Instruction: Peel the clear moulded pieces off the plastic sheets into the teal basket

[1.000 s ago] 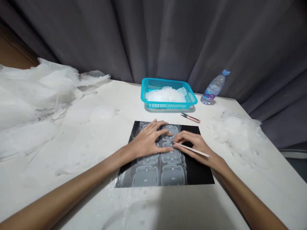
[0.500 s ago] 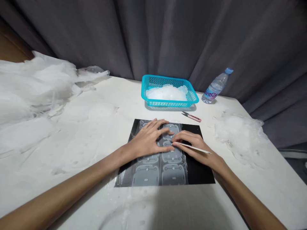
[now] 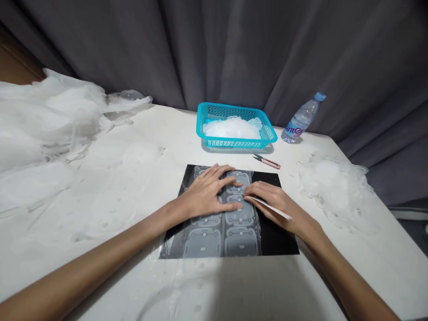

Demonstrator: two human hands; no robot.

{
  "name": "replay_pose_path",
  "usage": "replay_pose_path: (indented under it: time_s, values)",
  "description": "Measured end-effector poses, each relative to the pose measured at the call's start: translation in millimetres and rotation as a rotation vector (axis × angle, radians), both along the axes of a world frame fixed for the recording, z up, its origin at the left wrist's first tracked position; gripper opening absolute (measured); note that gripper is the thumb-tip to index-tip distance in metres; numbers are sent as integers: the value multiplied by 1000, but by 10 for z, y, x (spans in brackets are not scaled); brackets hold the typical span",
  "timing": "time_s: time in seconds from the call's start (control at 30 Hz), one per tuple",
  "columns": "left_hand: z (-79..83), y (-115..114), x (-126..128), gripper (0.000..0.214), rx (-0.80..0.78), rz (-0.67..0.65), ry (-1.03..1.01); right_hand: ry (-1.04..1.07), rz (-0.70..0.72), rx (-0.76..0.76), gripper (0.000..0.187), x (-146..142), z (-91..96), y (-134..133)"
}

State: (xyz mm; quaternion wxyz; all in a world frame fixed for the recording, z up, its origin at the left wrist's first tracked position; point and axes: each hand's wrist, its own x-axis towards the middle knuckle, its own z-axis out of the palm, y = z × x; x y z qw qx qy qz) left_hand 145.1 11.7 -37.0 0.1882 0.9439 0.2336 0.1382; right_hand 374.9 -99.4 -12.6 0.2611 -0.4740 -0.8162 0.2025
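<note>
The left hand (image 3: 207, 194) lay flat and open, palm down, fingers spread across the upper part of a clear sheet (image 3: 239, 234) moulded with rows of rounded rectangular shapes; it gripped nothing and only rested on the plastic. The right hand (image 3: 272, 203) sat just beside it, closed in a pinch around a thin white stick (image 3: 271, 208), which ran back over the hand towards the wrist. The stick's tip met the sheet close to the left thumb, and the two hands nearly touched there (whether the stick had an edge or a point was too small to tell). The sheet lay on a black mat (image 3: 279, 236) near the front middle of the white surface (image 3: 117, 187), covering the mat's left and centre and leaving its right side bare. Beyond the mat stood a teal basket (image 3: 199, 122) holding pale translucent pieces. Pink snips (image 3: 267, 162) lay between the basket and the mat's far right corner. A water bottle (image 3: 302, 119) with a blue cap stood to the right of the basket, close to the grey curtain (image 3: 234, 49). A big film heap (image 3: 43, 116) filled the far left of the surface, well apart from the hands, and a smaller heap (image 3: 334, 187) lay to the right of the mat.
</note>
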Motion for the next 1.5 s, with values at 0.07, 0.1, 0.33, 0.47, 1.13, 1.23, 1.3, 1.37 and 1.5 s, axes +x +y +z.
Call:
replay_pose_path:
  time_s: [0.07, 0.1, 0.33, 0.47, 1.13, 1.23, 1.3, 1.37, 1.5]
  values:
    - [5, 0, 2, 70, -9, 6, 5, 34, -24, -37, 14, 35, 55, -23]
    - [6, 0, 2, 70, -12, 8, 9, 63, -33, -54, 13, 42, 80, -32]
    - [13, 4, -3, 70, -17, 15, 13, 110, -21, -57, 14, -13, 69, -15]
    - [12, 7, -4, 71, -20, 17, 14, 59, 20, 24, 13, -10, -1, 0]
    - [-47, 42, -23, 125, -157, 89, 72, 49, -231, 254, 21, 82, -101, 517]
    - [-37, 43, -22, 127, -188, 108, 103, 126, -387, 286, 24, 218, -27, 743]
    - [-30, 40, -31, 123, -195, 116, 94, 142, -401, 272, 22, 257, 47, 745]
    - [-4, 30, -48, 116, -165, 119, 10, 166, -413, 260, 20, 240, 123, 627]
    - [165, -13, -67, 66, -127, 256, -275, 275, -351, 138, 17, 74, 232, 265]
